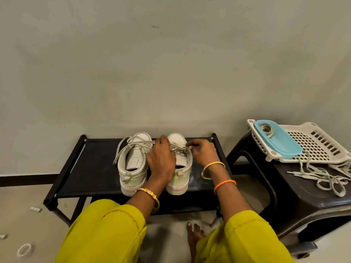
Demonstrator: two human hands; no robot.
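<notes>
On the black fabric-topped shoe rack point(95, 168), our left hand point(161, 160) grips and our right hand point(205, 154) pinches the pale flat lace point(179, 148) of the white sneaker point(180, 177) nearer its right end.

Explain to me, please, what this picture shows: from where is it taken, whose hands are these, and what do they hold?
There is no machine here. A person wears one camera on the head, so you look forward and down at that person's own bare hands. On the low black shoe rack stand a left off-white lace-up shoe and a right off-white lace-up shoe, heels toward the camera. The left hand curls its fingers over the off-white shoelace of the right shoe, and the right hand pinches the same lace. Further right, a dark brown plastic stool carries a white perforated plastic basket, a light blue oval tray and loose pale laces.
</notes>
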